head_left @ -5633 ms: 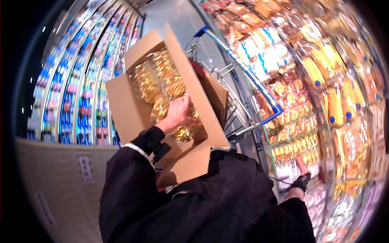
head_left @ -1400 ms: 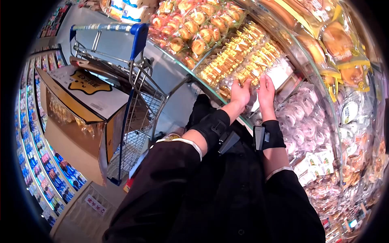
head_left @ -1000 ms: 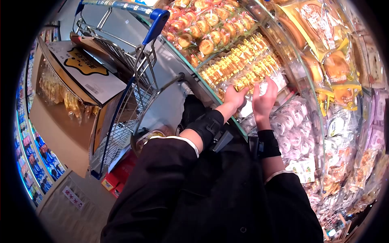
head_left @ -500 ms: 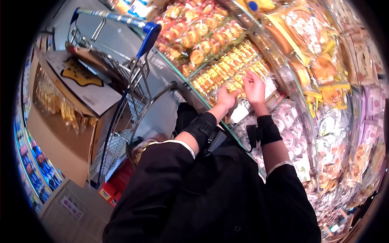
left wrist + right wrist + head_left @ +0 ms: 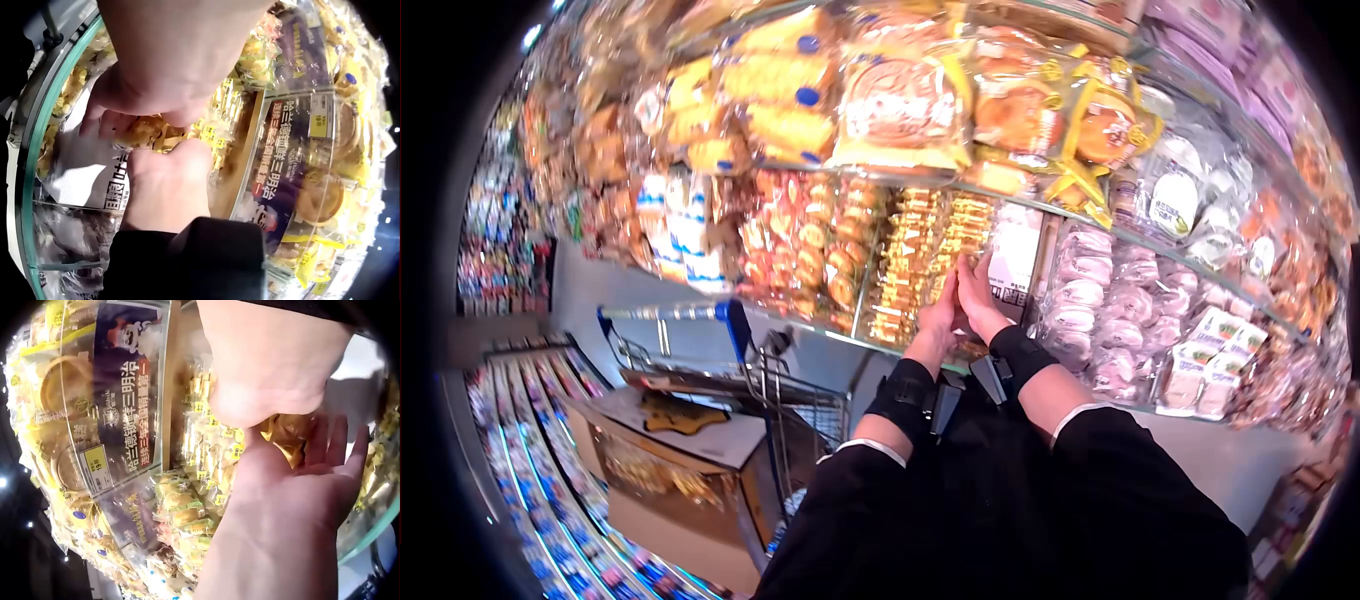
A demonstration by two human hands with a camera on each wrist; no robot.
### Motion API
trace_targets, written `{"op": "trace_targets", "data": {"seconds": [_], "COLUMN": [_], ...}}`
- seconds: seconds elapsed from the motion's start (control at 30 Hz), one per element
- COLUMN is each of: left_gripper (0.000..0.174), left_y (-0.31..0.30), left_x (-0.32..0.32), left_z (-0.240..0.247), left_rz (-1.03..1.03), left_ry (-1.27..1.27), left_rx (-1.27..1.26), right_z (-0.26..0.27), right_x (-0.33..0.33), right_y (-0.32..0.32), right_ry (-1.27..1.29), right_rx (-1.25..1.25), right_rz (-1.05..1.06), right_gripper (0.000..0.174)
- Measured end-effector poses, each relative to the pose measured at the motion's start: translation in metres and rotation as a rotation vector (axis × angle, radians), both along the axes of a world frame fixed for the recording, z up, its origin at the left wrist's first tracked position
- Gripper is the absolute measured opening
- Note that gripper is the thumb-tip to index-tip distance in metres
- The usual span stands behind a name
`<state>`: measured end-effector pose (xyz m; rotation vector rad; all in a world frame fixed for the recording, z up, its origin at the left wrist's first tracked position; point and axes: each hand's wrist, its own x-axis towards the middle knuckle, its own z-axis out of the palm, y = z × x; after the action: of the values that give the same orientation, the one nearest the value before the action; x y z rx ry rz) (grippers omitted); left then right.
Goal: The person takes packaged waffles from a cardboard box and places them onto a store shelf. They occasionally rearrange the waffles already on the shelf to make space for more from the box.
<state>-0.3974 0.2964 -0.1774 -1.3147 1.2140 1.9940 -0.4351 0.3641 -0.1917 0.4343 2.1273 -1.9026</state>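
Note:
Both hands are together in the glass-fronted bin of gold-wrapped snack packets (image 5: 908, 265). My left hand (image 5: 940, 312) has its fingers stretched forward, and my right hand (image 5: 982, 300) lies alongside, palm facing it, fingers straight. Some gold packets (image 5: 284, 434) sit between the two palms in the right wrist view, partly covered. There, the right fingers (image 5: 337, 440) are extended and slightly apart. The left wrist view has the left hand (image 5: 162, 87) on top, with the right hand (image 5: 169, 181) below. A white printed sheet (image 5: 81, 165) lies beside the packets.
A shopping cart (image 5: 745, 335) stands to the left, bearing an open cardboard box (image 5: 680, 540) with more gold packets inside. Pink-white wrapped buns (image 5: 1075, 290) fill the neighbouring bin. A glass front edge (image 5: 47, 81) borders the bin; packaged breads (image 5: 900, 100) line the upper shelf.
The left hand has gone from the cardboard box to the bin beside the right hand. Both hands then worked among the packets and now lie palm to palm. The view has swung rightward.

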Motion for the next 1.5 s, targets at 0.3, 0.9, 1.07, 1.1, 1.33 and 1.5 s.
{"op": "trace_targets", "data": {"seconds": [0.3,0.9,1.07,1.1,1.33,1.5], "left_gripper": [0.087,0.084,0.065,0.064,0.052,0.049], "left_y": [0.012,0.019,0.026,0.024,0.013,0.016], "left_x": [-0.001,-0.050,-0.054,-0.053,-0.044,-0.049], "left_z": [-0.061,-0.015,0.008,0.009,0.006,-0.017], "left_rz": [0.273,0.358,0.345,0.350,0.340,0.302], "left_ry": [-0.001,-0.249,-0.241,-0.277,-0.050,-0.107], "left_rx": [0.169,-0.192,-0.176,-0.214,0.072,-0.015], "right_z": [0.023,0.015,-0.006,-0.011,0.004,-0.014], "right_x": [0.015,-0.025,-0.076,-0.081,-0.084,-0.092], "right_y": [0.035,0.023,0.027,0.026,0.021,0.028], "right_ry": [-0.102,0.331,0.405,0.461,0.291,0.255], "right_rx": [-0.466,-0.146,-0.012,0.294,-0.302,-0.349], "right_rz": [-0.135,-0.332,-0.156,0.113,-0.232,-0.447], "right_gripper": [0.073,0.057,0.052,0.050,0.054,0.043]}}
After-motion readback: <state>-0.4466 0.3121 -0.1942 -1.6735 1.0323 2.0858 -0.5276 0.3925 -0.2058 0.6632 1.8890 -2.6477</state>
